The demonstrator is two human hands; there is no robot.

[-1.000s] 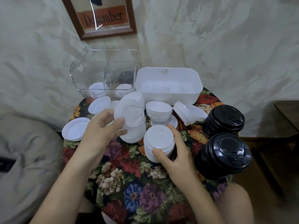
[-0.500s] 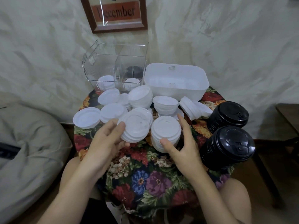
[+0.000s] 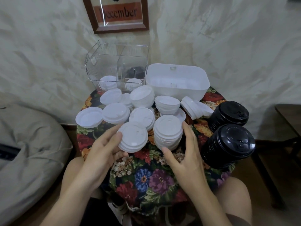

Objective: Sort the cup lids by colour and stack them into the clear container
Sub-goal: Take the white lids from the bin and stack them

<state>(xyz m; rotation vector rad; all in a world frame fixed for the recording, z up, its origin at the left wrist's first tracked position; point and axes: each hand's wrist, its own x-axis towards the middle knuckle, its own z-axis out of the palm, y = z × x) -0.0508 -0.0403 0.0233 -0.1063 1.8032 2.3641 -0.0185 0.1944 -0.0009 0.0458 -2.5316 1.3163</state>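
Fingers [image 3: 114,137] of the left hand [image 3: 101,154] still pinch a small white lid stack [image 3: 132,138], now drawn nearer; the right hand [image 3: 187,157] stays curled round the taller stack [image 3: 168,132].

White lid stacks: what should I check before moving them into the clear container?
1. Left hand grips small white stack: ok.
2. Right hand curled round tall white stack: ok.
3. Both stacks white only: ok.
4. Clear container front compartments have room above a few white lids: ok.
5. Dark shape in its rear compartment is black lids: cannot tell.
6. Black lid stacks apart from the whites: ok.
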